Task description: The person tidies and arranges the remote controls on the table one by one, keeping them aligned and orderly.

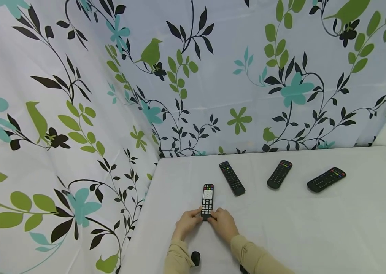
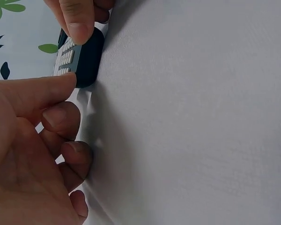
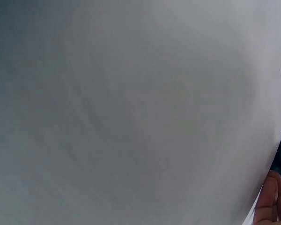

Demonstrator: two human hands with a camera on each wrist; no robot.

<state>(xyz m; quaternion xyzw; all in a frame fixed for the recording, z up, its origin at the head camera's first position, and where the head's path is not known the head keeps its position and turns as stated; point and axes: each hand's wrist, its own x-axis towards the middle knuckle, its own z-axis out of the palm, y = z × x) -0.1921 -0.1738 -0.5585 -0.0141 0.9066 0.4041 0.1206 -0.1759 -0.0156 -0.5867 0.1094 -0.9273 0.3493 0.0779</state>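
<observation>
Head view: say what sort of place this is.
Probably a curtained-off indoor corner, perhaps set up for filming; the room beyond is hidden. Leaf-and-bird printed fabric hangs behind and to the left of a white-covered table, which has several remote controls spread on it.

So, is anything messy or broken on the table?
Nothing looks spilled or broken. Beyond the white-buttoned remote, though, the left remote slants left, while the middle remote and right remote slant right, so that row looks crooked.

No lettering can be read; any markings on the held remote (image 1: 208, 201) and 3 other remotes (image 1: 232, 178) seem too small.
</observation>
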